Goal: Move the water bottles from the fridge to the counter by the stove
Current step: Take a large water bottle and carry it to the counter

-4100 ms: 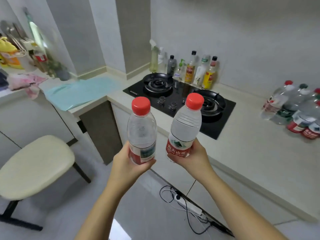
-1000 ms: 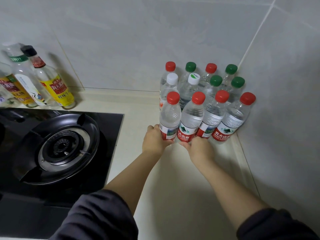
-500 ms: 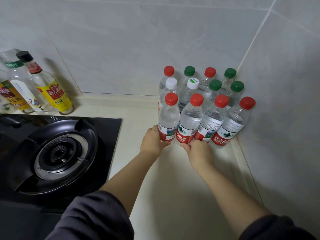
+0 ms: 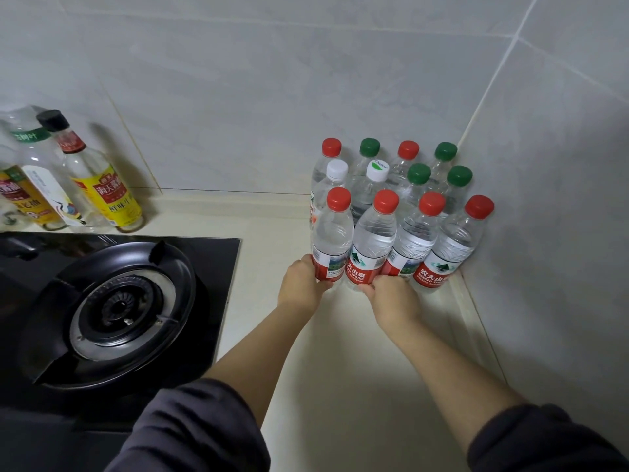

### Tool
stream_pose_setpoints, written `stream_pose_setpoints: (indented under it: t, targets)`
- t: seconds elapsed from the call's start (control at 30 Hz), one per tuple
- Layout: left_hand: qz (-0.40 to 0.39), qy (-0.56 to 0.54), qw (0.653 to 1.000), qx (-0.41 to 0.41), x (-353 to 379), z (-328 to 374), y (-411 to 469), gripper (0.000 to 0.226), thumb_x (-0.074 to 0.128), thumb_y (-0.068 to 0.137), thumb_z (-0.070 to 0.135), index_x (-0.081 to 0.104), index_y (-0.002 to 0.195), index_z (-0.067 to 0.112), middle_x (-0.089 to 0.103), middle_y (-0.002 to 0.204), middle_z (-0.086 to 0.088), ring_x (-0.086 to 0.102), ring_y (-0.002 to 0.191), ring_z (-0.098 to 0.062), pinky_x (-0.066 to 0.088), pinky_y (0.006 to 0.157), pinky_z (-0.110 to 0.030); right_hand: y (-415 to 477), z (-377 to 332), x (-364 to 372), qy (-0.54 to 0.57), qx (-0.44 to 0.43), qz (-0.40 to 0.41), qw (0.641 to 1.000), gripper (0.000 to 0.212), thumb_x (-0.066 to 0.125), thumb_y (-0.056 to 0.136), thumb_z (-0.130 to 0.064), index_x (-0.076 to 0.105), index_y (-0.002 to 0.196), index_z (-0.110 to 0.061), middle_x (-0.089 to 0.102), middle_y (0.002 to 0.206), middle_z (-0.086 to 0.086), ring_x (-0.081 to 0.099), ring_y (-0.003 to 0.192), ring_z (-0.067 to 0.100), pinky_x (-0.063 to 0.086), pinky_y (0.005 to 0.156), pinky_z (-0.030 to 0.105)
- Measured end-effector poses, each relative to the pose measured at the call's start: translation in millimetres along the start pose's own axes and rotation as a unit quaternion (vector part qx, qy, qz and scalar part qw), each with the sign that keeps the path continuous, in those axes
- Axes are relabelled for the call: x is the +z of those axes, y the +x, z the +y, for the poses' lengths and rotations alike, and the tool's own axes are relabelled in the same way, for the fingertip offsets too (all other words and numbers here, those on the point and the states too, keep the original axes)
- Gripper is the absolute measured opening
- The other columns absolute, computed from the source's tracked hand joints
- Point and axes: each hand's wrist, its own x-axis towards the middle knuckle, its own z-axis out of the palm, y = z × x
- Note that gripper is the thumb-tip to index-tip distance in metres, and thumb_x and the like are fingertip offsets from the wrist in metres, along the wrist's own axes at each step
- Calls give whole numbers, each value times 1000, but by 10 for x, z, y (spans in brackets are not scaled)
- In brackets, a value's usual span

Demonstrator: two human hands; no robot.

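Note:
Several clear water bottles with red, green and white caps stand upright in rows in the corner of the cream counter [image 4: 340,352]. My left hand [image 4: 301,287] grips the base of the front-left red-capped bottle [image 4: 333,233]. My right hand [image 4: 391,299] grips the base of the red-capped bottle next to it [image 4: 374,240]. Both bottles stand on the counter in the front row, beside two more red-capped bottles [image 4: 446,243]. The bottoms of the held bottles are hidden by my fingers.
A black gas stove [image 4: 112,301] with a round burner lies left of the bottles. Sauce bottles [image 4: 102,185] stand against the tiled wall behind it. Tiled walls [image 4: 544,199] close the corner at the back and right. Bare counter stretches toward me.
Four seconds ago I carried both bottles in the air toward the stove. Over the last second they stand in the front row and my hands stay on their bases, barely moving.

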Motion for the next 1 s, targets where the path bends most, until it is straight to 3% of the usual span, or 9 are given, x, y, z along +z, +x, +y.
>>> stream_pose_setpoints:
  t: [0.13,0.27,0.33,0.4,0.47,0.53,0.67,0.87,1.0]
  targets:
    - [-48,-6,999,-3,-181,-11,-270,71,76,82,25,39,141,13,53,137,-7,59,113,-25,47,94,-33,-278,-69,-77,-24,-23,-6,999,45,48,97,-50,56,126,-17,63,121,6,61,110,28,45,74,33]
    - [-80,144,985,48,-573,-186,-799,89,70,87,36,15,153,16,35,149,-6,49,125,-25,46,98,-35,-688,-221,-193,-42,-62,0,997,52,43,97,-54,44,140,-23,52,134,3,50,122,24,45,91,35]
    - [-57,243,965,85,-785,-343,-1120,88,64,90,42,9,154,18,23,157,-5,37,136,-26,41,104,-36,-930,-330,-255,-53,-87,-1,995,58,40,98,-54,35,148,-24,40,148,3,38,135,24,37,104,37]
    - [-30,331,938,92,-975,-498,-1446,89,56,93,50,0,155,18,7,162,-7,13,148,-32,25,117,-41,-1189,-454,-300,-59,-116,-9,992,63,36,99,-55,22,154,-28,20,162,3,18,148,25,22,116,42]
    - [-5,385,920,79,-1112,-635,-1750,91,48,93,58,-7,155,19,-6,163,-9,-6,149,-35,10,120,-47,-1441,-576,-298,-54,-151,3,987,65,38,99,-55,16,156,-31,7,165,3,3,152,27,9,120,49]
    - [33,402,912,73,-1208,-779,-2020,94,49,90,63,-1,156,19,-7,163,-11,-10,148,-38,8,119,-55,-1673,-711,-281,-56,-191,37,979,68,43,97,-55,19,155,-32,9,165,5,2,151,31,9,118,58]
    - [126,383,913,63,-1364,-969,-2525,97,66,74,64,33,151,16,20,160,-15,13,147,-40,23,111,-64,-2040,-961,-259,-50,-247,62,966,70,47,93,-57,23,154,-33,12,164,7,5,151,34,12,113,65]
    - [224,355,907,-16,-1380,-1061,-3334,81,47,84,62,30,152,21,16,161,-14,12,147,-39,23,111,-66,-2442,-1192,-280,-27,-339,67,938,70,29,95,-61,4,155,-36,-3,164,7,-11,150,32,0,115,63]
    - [272,333,894,-122,-1293,-1143,-3899,74,27,91,66,25,153,25,16,161,-14,10,147,-40,21,111,-65,-2703,-1364,-279,-29,-426,43,903,70,18,92,-62,7,155,-34,5,164,9,0,150,35,11,115,66]
